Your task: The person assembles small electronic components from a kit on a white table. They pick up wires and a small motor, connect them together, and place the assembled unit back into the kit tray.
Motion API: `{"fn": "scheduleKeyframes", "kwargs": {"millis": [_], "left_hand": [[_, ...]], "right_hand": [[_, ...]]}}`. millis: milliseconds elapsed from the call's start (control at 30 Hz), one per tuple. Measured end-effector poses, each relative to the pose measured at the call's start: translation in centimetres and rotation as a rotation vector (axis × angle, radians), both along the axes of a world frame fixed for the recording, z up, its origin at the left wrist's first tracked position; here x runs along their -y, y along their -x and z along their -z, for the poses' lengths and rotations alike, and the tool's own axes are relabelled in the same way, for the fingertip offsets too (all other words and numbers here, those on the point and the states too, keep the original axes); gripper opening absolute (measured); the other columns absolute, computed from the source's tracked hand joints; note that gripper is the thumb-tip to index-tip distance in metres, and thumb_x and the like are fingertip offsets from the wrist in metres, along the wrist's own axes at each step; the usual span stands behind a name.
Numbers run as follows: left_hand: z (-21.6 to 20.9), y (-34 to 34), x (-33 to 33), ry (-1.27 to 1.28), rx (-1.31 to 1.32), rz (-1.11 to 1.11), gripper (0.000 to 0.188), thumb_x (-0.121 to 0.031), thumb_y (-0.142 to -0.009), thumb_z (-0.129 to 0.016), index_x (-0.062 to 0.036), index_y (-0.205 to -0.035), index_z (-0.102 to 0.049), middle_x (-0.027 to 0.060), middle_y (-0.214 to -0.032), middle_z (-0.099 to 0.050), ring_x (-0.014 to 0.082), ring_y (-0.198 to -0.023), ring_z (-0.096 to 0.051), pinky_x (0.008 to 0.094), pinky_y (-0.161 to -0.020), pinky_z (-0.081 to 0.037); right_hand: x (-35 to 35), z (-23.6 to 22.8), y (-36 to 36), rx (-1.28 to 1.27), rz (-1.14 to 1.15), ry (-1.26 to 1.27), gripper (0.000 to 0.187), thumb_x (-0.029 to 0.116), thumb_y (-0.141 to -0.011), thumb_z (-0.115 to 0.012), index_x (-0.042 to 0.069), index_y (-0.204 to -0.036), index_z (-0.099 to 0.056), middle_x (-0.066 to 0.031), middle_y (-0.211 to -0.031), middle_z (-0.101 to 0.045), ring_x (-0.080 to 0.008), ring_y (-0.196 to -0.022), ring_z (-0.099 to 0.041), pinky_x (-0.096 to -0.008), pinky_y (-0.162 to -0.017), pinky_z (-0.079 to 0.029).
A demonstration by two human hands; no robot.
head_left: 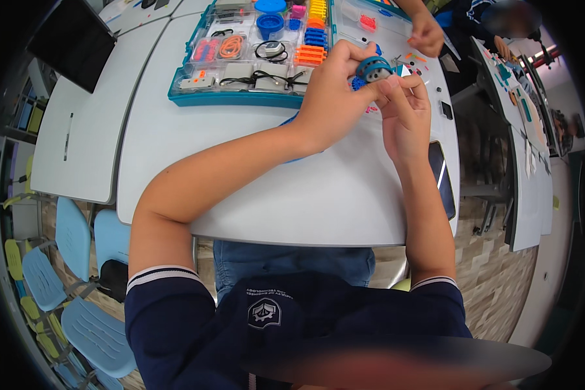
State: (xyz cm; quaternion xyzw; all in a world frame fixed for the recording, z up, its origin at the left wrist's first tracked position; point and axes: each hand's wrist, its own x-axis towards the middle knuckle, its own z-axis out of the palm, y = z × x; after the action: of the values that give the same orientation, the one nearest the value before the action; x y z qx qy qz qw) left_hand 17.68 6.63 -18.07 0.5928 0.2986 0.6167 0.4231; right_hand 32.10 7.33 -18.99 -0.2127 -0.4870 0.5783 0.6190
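Note:
My left hand (335, 91) and my right hand (405, 107) meet above the far part of the white table (292, 195). Between their fingertips they grip a small round teal and grey part with holes in its face (374, 69); its exact kind is unclear. Blue toothed gears (357, 83) show just beside it, partly covered by my fingers. Left of my hands lies an open teal-edged kit case (237, 99) with sorted building parts: blue wheels, orange and yellow pieces, coiled cords and black cables. Part of its right half is hidden behind my hands.
Another person's hand (426, 34) reaches in at the far right, over small loose parts. A phone (442, 179) lies by my right forearm. To the left are a dark screen (73, 42), a pen (68, 136) on a second table, and light blue chairs (94, 331).

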Motion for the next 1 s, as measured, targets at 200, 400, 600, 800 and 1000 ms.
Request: {"fn": "scheduleKeyframes", "kwargs": {"millis": [200,400,600,800,1000], "left_hand": [[-2.9,1.3,0.5,-0.250,-0.373,-0.146,0.045,-0.016,-0.083,-0.071,-0.0019,-0.118,-0.046,0.0195,-0.121,-0.060,0.0286,-0.118,-0.055,0.0387,-0.102,-0.040],[-3.2,-1.9,8.5,-1.323,-0.217,-0.097,0.012,-0.014,-0.082,-0.059,-0.0050,-0.089,-0.062,0.0166,-0.102,-0.067,0.0310,-0.100,-0.064,0.0381,-0.089,-0.050],[4.0,-2.9,12.6,-1.034,-0.821,0.900,0.007,-0.012,-0.076,-0.060,-0.0058,-0.072,-0.059,0.0075,-0.070,-0.062,0.0238,-0.070,-0.062,0.0321,-0.078,-0.047],[7.2,-4.1,13.1,-1.048,-0.870,0.933,0.008,-0.010,-0.075,-0.059,-0.0073,-0.078,-0.066,0.0045,-0.064,-0.063,0.0184,-0.072,-0.063,0.0322,-0.097,-0.036],[8.9,-4.9,14.3,-1.192,-1.258,0.900,0.024,-0.007,-0.084,-0.055,-0.0027,-0.106,-0.063,0.0109,-0.082,-0.066,0.0221,-0.086,-0.064,0.0289,-0.100,-0.038]], "right_hand": [[-0.6,-0.4,-1.0,0.005,0.018,0.080,0.006,0.006,-0.090,-0.063,0.006,-0.091,-0.057,-0.0069,-0.096,-0.067,-0.0143,-0.091,-0.064,-0.0311,-0.083,-0.052],[-1.6,-0.5,-1.7,0.195,0.158,0.085,0.005,0.008,-0.092,-0.062,0.006,-0.093,-0.057,-0.0085,-0.096,-0.067,-0.0146,-0.085,-0.064,-0.0319,-0.091,-0.049],[-1.4,-1.2,-0.3,0.569,0.218,-0.042,0.012,0.008,-0.086,-0.069,-0.001,-0.088,-0.061,-0.0135,-0.099,-0.068,-0.0148,-0.091,-0.065,-0.0289,-0.086,-0.050],[-6.1,-4.5,3.1,0.864,0.076,-0.258,0.018,0.011,-0.085,-0.071,-0.003,-0.087,-0.061,-0.0097,-0.094,-0.068,-0.0120,-0.090,-0.064,-0.0256,-0.086,-0.050],[-12.2,-5.9,7.2,0.975,0.011,-0.552,0.018,0.015,-0.084,-0.072,0.000,-0.084,-0.062,-0.0047,-0.087,-0.068,-0.0100,-0.085,-0.065,-0.0245,-0.080,-0.051]]}}
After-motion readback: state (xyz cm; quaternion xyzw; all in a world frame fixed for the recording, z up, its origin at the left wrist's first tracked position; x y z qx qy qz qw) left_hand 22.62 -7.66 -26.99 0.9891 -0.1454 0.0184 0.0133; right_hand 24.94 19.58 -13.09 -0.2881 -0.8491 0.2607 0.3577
